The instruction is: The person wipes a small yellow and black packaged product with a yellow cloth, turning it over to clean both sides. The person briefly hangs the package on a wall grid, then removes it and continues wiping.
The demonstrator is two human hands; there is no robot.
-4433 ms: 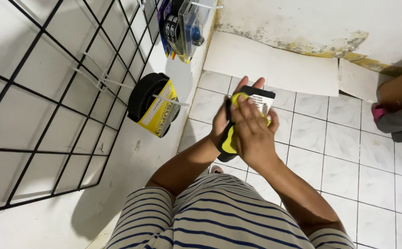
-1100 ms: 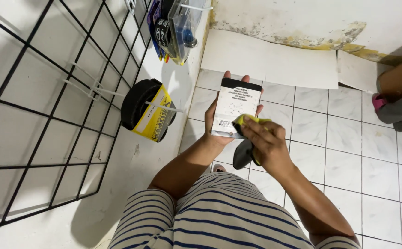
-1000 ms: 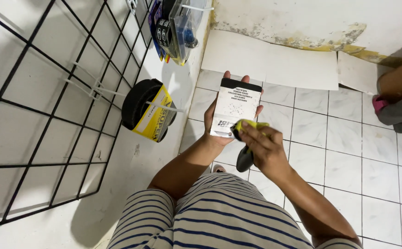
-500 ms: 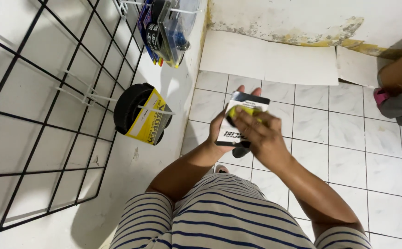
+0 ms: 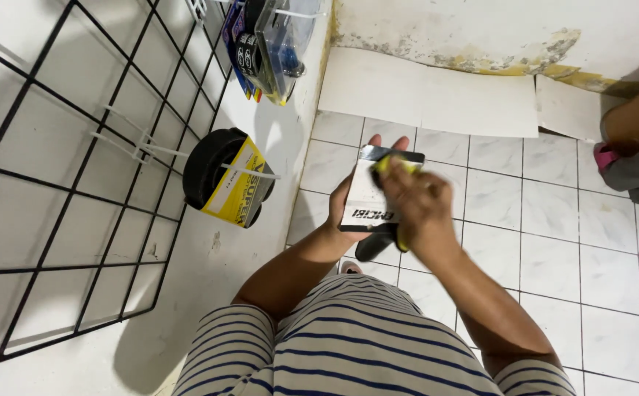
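My left hand (image 5: pixel 349 198) holds a flat white and black printed card (image 5: pixel 372 196) from below, fingers curled round its far edge. My right hand (image 5: pixel 416 207) is blurred and lies over the card's right side, gripping a tool with a yellow and black handle (image 5: pixel 382 240) whose dark end sticks out under the card. Both hands are at chest height above the tiled floor, over my striped shirt (image 5: pixel 349 345).
A black wire grid (image 5: pixel 63 176) hangs on the white wall at left, with a black roll in a yellow sleeve (image 5: pixel 228 180) on a hook and blister packs (image 5: pixel 268 44) higher up. White floor tiles (image 5: pixel 554 242) lie ahead. Another person's leg (image 5: pixel 638 139) is at right.
My right hand has brought the yellow-handled tool up from beside the card onto its face, and both hands have shifted slightly upward in view.
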